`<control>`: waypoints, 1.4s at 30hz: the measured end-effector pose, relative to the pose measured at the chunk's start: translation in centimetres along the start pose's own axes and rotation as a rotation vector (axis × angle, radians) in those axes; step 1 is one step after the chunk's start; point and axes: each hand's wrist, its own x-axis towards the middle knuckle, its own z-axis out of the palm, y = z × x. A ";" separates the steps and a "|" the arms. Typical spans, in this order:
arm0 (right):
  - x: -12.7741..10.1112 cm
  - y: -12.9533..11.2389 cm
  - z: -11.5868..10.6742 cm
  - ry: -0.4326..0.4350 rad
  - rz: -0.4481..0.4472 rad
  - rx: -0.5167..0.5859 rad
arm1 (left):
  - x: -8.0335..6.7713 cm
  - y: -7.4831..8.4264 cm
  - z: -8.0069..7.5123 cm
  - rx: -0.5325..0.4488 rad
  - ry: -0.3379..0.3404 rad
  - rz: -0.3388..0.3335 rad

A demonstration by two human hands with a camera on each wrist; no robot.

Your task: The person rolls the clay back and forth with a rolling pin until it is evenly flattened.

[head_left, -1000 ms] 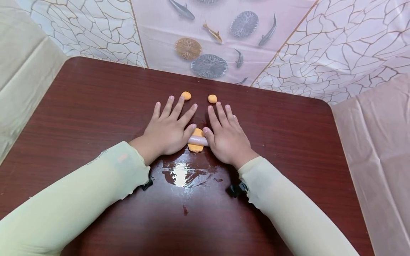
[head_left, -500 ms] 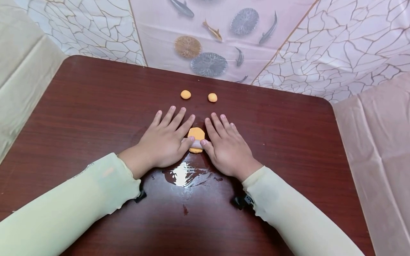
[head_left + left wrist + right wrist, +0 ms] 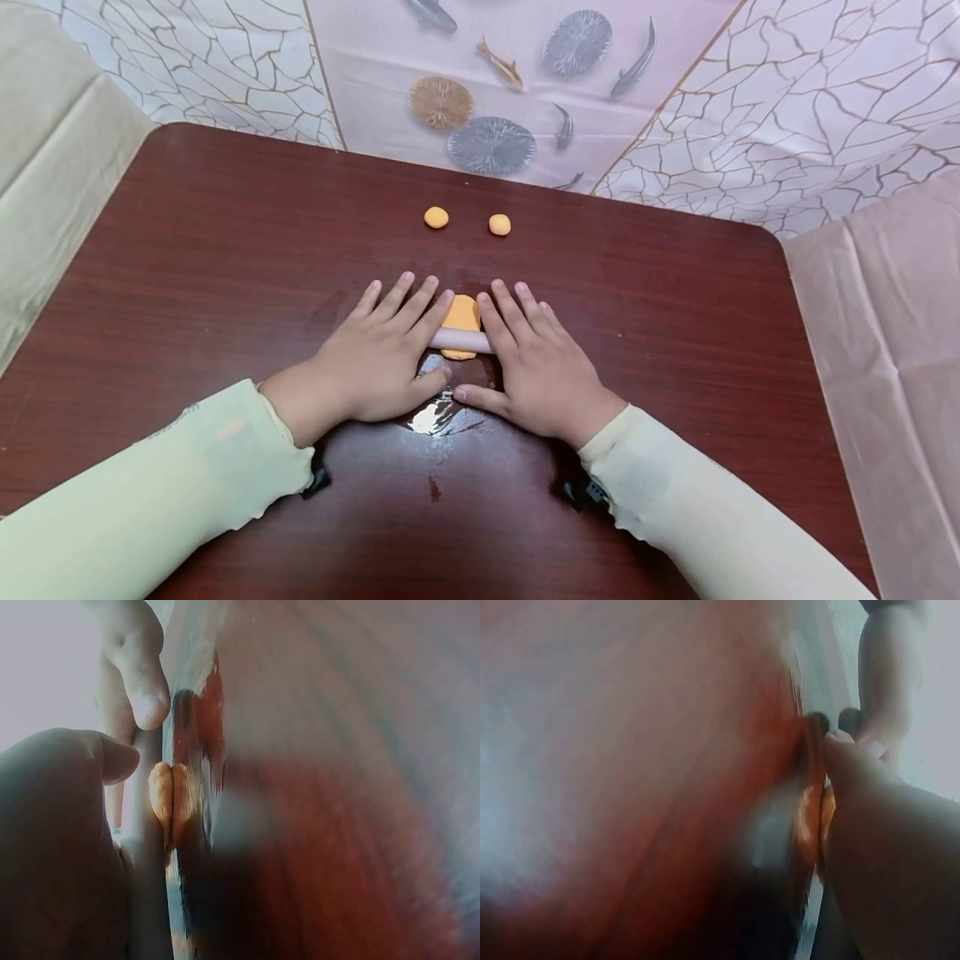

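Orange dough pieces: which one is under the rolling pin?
The flattened piece between both hands, crossed by the pale rolling pin. The two small balls sit apart, farther back.

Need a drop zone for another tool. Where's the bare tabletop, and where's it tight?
Free: the left stretch of the table beside the left hand, and the right stretch past the right hand. Crowded: the middle, where both hands press the roller over the flattened dough, two dough balls beyond.
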 end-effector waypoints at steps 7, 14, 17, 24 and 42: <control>-1.0 -0.6 0.1 0.003 -0.005 -0.018 | -1.0 0.4 0.4 0.000 0.001 0.017; -2.0 -1.1 0.3 0.000 0.002 -0.019 | -2.0 0.8 0.8 0.001 0.006 0.024; -2.4 -1.3 0.4 0.004 -0.004 -0.018 | -2.4 1.0 0.8 -0.004 0.005 0.026; -3.4 -1.9 0.5 0.022 -0.016 -0.016 | -3.5 1.4 0.8 -0.016 0.015 0.044; -5.5 -3.0 0.8 0.036 -0.047 -0.043 | -6.0 2.3 0.2 -0.043 0.008 0.065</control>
